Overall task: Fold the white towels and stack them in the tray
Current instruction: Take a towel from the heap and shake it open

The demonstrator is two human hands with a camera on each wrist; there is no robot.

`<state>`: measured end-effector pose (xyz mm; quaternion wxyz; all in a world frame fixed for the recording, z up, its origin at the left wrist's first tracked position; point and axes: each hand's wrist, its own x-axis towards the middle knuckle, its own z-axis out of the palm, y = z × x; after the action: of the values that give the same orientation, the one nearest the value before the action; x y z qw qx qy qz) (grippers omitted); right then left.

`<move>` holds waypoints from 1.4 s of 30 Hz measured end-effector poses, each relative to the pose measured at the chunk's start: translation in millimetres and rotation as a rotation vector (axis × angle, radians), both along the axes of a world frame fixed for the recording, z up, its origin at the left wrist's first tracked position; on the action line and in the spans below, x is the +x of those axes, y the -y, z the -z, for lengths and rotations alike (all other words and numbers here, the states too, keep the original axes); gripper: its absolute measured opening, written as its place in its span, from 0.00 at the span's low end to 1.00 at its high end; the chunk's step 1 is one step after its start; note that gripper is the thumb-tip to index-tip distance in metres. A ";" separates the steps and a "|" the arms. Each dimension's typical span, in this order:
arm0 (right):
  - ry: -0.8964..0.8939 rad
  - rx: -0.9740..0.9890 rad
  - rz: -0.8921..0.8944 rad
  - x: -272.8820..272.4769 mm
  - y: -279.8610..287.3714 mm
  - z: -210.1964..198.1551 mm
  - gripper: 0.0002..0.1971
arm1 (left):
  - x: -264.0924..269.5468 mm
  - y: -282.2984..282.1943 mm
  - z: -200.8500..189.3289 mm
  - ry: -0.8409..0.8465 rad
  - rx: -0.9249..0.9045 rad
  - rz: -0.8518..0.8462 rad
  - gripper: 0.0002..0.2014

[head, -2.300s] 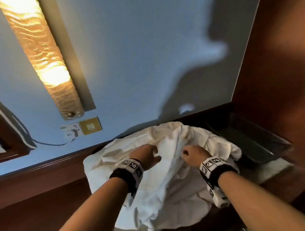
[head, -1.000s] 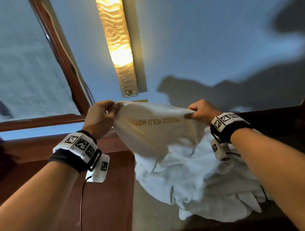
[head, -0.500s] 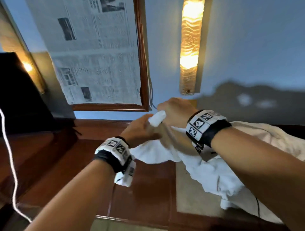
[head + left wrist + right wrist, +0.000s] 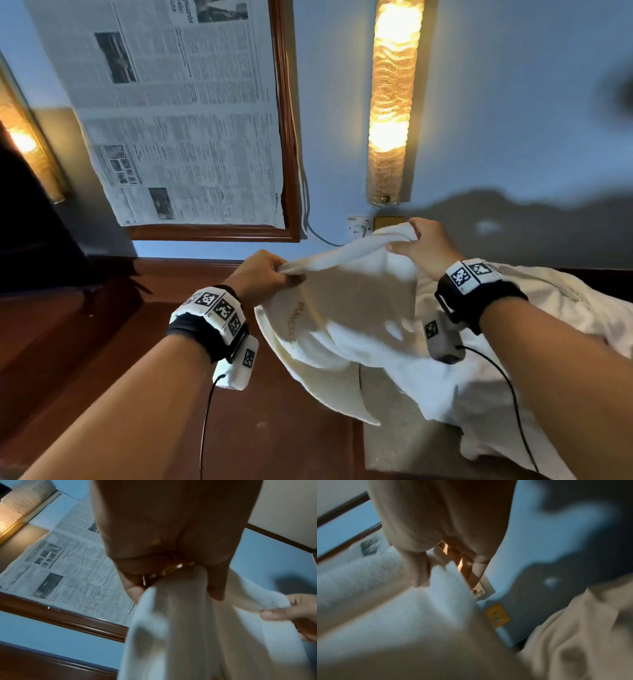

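A white towel (image 4: 346, 315) with gold lettering hangs in the air above the wooden counter (image 4: 113, 359). My left hand (image 4: 263, 277) grips its left upper corner, my right hand (image 4: 416, 248) pinches the right upper corner, higher up. In the left wrist view the fingers (image 4: 135, 591) and thumb curl round the towel (image 4: 180, 628), and my right hand (image 4: 288, 609) shows at the right edge. The right wrist view is blurred; the fingers (image 4: 418, 566) clamp the towel (image 4: 402, 608). A heap of white towels (image 4: 575, 318) lies to the right. No tray is in view.
A framed newspaper (image 4: 178, 113) hangs on the blue wall with a lit wall lamp (image 4: 390, 102) beside it and a socket plate (image 4: 359, 226) below. A pale inlay (image 4: 404, 445) sits in the counter under the towels. Cables trail from both wrist cameras.
My hands have drawn apart from a bunched grip, spreading the towel's upper edge between them. The right hand has moved up and to the right. The view has stayed on the counter's left part.
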<state>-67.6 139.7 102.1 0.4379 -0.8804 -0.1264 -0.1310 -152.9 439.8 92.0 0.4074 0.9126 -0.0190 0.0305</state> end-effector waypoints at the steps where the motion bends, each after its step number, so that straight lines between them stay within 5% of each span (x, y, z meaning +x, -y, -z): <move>1: 0.045 0.083 0.001 6.0 -6.2 -4.7 0.10 | 3.3 0.3 -1.4 -0.047 0.013 0.058 0.11; 6: 0.182 0.057 -0.279 13.5 -54.9 -46.8 0.07 | 22.3 33.7 -8.9 -0.266 -0.238 0.258 0.11; 11: 0.231 -0.146 -0.422 19.3 -69.9 -57.3 0.06 | 53.5 60.7 -11.4 0.112 -0.488 0.119 0.06; 15: 0.272 -0.151 -0.414 31.3 -62.0 -58.5 0.04 | 64.2 56.9 -22.2 0.272 -0.537 0.113 0.30; 17: 0.279 -0.177 -0.407 37.8 -60.8 -57.4 0.10 | 70.0 52.7 -32.0 0.344 -0.499 0.078 0.27; 21: 0.202 -0.250 -0.322 49.1 -45.6 -31.7 0.23 | 79.3 36.3 -54.6 0.488 -0.376 0.047 0.22; 26: -0.041 -0.527 -0.060 72.4 26.1 16.9 0.22 | 73.0 -33.1 -63.0 0.502 -0.342 -0.065 0.27; 30: -0.114 -0.479 0.185 65.8 51.7 24.2 0.18 | 64.8 -75.5 -60.5 0.447 -0.393 -0.066 0.24; 33: 0.085 -0.337 0.116 45.8 1.1 0.0 0.07 | 56.8 -74.6 -60.5 0.376 -0.384 0.046 0.16; 37: 0.347 -0.210 -0.125 14.0 -100.7 -35.9 0.12 | 47.1 -59.2 -58.9 0.294 -0.392 0.231 0.13; 40: 0.406 -0.132 -0.127 -17.3 -155.3 -56.0 0.06 | 40.3 -47.8 -51.4 0.295 -0.405 0.314 0.13; 42: 0.401 -0.104 -0.065 -36.2 -170.2 -61.9 0.15 | 34.3 -47.5 -45.7 0.304 -0.484 0.333 0.16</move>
<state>-103.8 309.9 163.9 0.3618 -0.8536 -0.2461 -0.2826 -118.6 487.3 137.7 0.6042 0.7587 -0.2207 0.1029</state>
